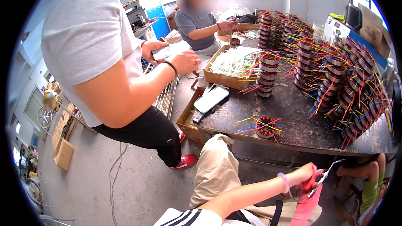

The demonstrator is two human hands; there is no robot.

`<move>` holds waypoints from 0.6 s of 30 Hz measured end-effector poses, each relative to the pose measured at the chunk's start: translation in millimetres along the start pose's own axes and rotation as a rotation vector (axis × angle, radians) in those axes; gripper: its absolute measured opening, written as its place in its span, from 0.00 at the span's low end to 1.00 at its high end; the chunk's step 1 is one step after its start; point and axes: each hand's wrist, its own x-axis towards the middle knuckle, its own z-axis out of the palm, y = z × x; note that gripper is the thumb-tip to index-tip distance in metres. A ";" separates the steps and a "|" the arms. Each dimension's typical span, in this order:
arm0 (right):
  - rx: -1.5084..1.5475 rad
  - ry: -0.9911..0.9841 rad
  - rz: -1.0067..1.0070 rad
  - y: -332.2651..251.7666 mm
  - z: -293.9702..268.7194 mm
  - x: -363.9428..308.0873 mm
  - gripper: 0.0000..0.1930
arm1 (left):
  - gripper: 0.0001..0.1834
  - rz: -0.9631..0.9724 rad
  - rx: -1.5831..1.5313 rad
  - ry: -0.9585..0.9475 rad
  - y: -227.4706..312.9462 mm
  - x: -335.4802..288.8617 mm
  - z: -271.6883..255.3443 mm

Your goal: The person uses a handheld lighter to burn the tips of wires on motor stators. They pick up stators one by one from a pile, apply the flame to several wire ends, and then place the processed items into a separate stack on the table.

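Note:
At the lower right, past the table's front edge, my two hands come together. My left hand (307, 175), with a purple band at its wrist and red on the fingers, is closed at a thin cable with silver fittings (321, 181). Below it my right hand (307, 207), looking pink-red, grips the same cable; its fingers are partly hidden. One end of the cable curves off to the right. On the table nearest my hands lies a single motor stator (266, 128) with red windings and loose red, blue and yellow wires.
Stacked stators (335, 83) with wires sticking out crowd the right of the dark table (234, 119). A box of white sleeves (232, 62) and a phone (211, 99) are near its left edge. One person stands at left holding a phone; another sits behind. Someone's bare legs (364, 173) show at right.

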 end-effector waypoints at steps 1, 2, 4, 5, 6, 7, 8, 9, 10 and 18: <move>-0.152 0.055 -0.084 7.8 7.5 -5.3 0.15 | 0.07 -0.030 -0.311 0.049 4.3 10.6 -1.2; -0.521 0.050 -0.305 16.7 2.3 -5.5 0.17 | 0.07 0.094 -0.344 0.064 9.0 16.8 4.2; 0.043 0.260 -0.127 -3.0 45.9 -7.5 0.19 | 0.13 0.567 -0.400 0.175 22.0 9.4 28.8; 0.015 0.220 -0.182 -4.7 37.4 -2.9 0.20 | 0.16 0.589 -0.185 0.291 20.3 21.8 27.0; -0.237 0.167 -0.307 -2.7 22.4 3.8 0.19 | 0.19 0.587 0.027 0.410 30.1 26.5 31.5; -0.489 0.120 -0.432 1.1 6.3 9.5 0.19 | 0.20 0.377 0.257 0.474 47.2 36.9 29.5; -0.468 0.091 -0.386 -7.1 16.9 1.3 0.17 | 0.22 0.272 0.367 0.526 43.0 43.6 24.2; -0.351 0.050 -0.273 -13.0 40.2 -7.9 0.16 | 0.24 0.167 0.472 0.558 39.6 51.5 20.3; -0.309 0.038 -0.211 -18.8 53.2 -14.1 0.15 | 0.23 0.174 0.591 0.566 36.0 56.6 20.5; -0.423 0.044 -0.202 -5.2 83.5 -13.2 0.19 | 0.18 0.154 0.362 0.482 55.8 63.8 -3.6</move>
